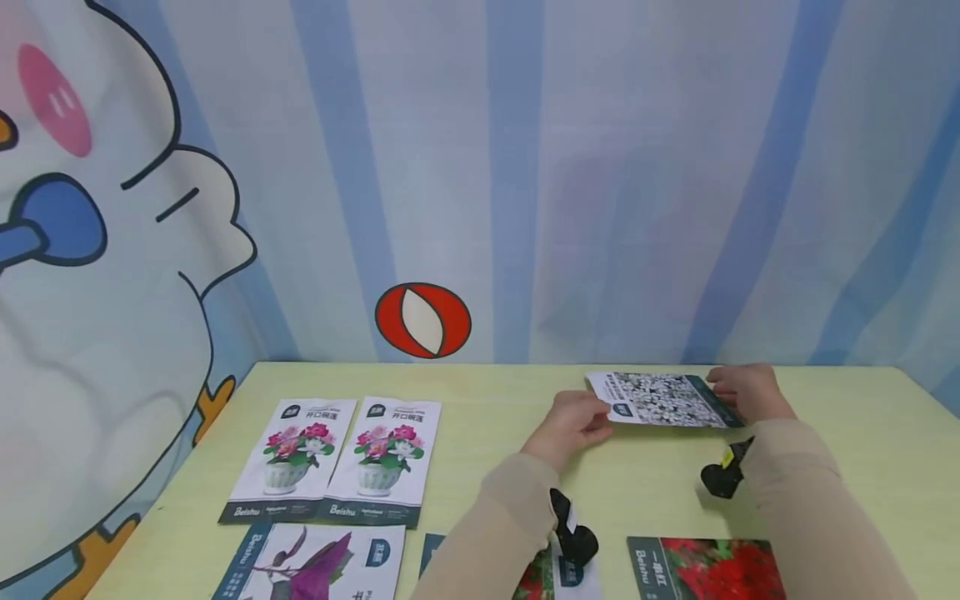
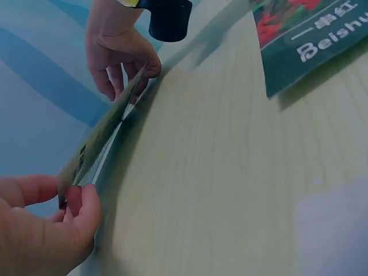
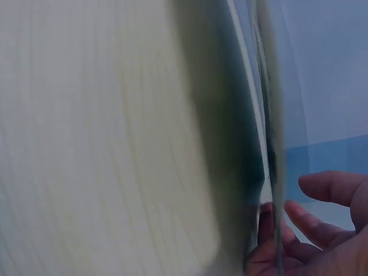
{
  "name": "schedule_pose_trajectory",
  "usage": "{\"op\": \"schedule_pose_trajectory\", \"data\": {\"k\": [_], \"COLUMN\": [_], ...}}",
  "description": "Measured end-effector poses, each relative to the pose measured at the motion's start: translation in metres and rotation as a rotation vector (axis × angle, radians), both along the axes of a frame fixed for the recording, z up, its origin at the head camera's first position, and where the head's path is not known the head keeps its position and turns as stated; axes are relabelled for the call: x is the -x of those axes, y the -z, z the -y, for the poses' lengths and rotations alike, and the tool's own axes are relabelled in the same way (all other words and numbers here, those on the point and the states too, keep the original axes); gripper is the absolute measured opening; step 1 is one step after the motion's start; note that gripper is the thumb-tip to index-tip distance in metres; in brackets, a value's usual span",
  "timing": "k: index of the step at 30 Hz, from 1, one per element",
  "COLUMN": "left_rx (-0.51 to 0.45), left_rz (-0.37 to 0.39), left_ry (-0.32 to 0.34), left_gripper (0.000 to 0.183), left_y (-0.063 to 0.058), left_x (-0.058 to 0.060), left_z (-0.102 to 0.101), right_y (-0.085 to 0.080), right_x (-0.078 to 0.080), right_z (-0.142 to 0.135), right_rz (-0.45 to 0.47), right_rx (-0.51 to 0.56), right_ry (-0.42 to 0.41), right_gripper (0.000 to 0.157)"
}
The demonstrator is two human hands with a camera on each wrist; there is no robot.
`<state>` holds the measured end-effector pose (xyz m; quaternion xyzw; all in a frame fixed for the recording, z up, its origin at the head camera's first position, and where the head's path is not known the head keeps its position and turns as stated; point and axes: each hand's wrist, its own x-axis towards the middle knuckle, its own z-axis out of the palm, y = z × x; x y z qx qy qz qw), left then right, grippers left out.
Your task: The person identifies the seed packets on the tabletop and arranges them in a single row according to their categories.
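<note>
Both hands hold a seed packet (image 1: 660,400) with white flowers printed on it, near the back edge of the table. The left hand (image 1: 573,421) pinches its left end between thumb and fingers. At the opposite end, the right hand (image 1: 750,390) grips the dark-banded edge. Seen edge-on in the left wrist view, the packet (image 2: 98,141) is tilted up from the tabletop, and two thin layers show along its side. In the right wrist view, some right-hand fingers (image 3: 322,230) lie along the packet's far side, and others curl round its lower end.
Two matching packets with potted pink flowers (image 1: 296,462) lie side by side at left on the pale yellow table (image 1: 487,475). Below them is a purple-flower packet (image 1: 315,567). A red-flower packet (image 1: 708,571) lies front right; another (image 1: 536,579) is partly under the left forearm. A striped backdrop (image 1: 450,167) stands behind.
</note>
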<state>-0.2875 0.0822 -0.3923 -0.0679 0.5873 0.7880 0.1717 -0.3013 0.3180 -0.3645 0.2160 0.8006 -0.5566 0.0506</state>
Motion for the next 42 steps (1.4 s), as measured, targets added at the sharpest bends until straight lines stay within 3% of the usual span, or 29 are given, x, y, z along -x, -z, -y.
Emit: {"op": "schedule_pose_trajectory", "data": {"k": [5, 11, 16, 18, 20, 23, 26, 27, 29, 31, 33, 35, 36, 38, 42], "left_rx": [0.023, 0.018, -0.089, -0.138, -0.162, -0.199, -0.288, -0.337, -0.422, -0.491, -0.49, -0.456, -0.433, -0.414, -0.461], "left_rz": [-0.089, -0.098, -0.03, 0.002, 0.026, 0.048, 0.061, 0.062, 0.059, 0.046, 0.047, 0.04, 0.031, 0.023, 0.008], "left_ry": [0.033, 0.048, 0.008, -0.013, -0.042, -0.104, -0.172, -0.183, -0.196, -0.194, -0.2, -0.199, -0.2, -0.194, -0.181], "left_gripper": [0.03, 0.037, 0.037, 0.038, 0.038, 0.038, 0.036, 0.034, 0.031, 0.029, 0.03, 0.03, 0.029, 0.027, 0.029], "left_y": [-0.005, -0.01, -0.016, -0.018, -0.021, -0.02, -0.011, 0.0, 0.025, 0.047, 0.065, 0.064, 0.052, 0.055, 0.06], "left_x": [-0.004, -0.002, 0.005, 0.009, 0.012, 0.018, 0.031, 0.043, 0.068, 0.089, 0.107, 0.107, 0.094, 0.094, 0.094], "left_z": [0.012, 0.029, 0.047, 0.054, 0.06, 0.067, 0.073, 0.075, 0.08, 0.084, 0.085, 0.088, 0.09, 0.095, 0.102], "right_y": [-0.004, -0.015, -0.024, -0.028, -0.031, -0.037, -0.04, -0.04, -0.04, -0.039, -0.038, -0.035, -0.034, -0.03, -0.022], "right_x": [0.006, 0.013, 0.015, 0.014, 0.012, 0.007, 0.002, -0.001, -0.004, -0.008, -0.011, -0.014, -0.016, -0.019, -0.028], "right_z": [0.006, 0.018, 0.025, 0.027, 0.03, 0.037, 0.046, 0.048, 0.054, 0.057, 0.059, 0.061, 0.062, 0.067, 0.082], "right_rz": [0.141, 0.166, 0.182, 0.19, 0.182, 0.163, 0.145, 0.141, 0.133, 0.123, 0.119, 0.123, 0.127, 0.143, 0.171], "right_rx": [0.122, 0.273, 0.486, 0.539, 0.559, 0.555, 0.545, 0.543, 0.537, 0.522, 0.504, 0.482, 0.471, 0.456, 0.424], "right_ry": [-0.026, 0.016, -0.06, -0.111, -0.14, -0.174, -0.208, -0.227, -0.267, -0.32, -0.377, -0.451, -0.492, -0.563, -0.666], "right_gripper": [0.074, 0.067, 0.02, 0.008, 0.01, 0.04, 0.077, 0.084, 0.075, 0.052, 0.025, 0.012, 0.011, 0.01, 0.03]}}
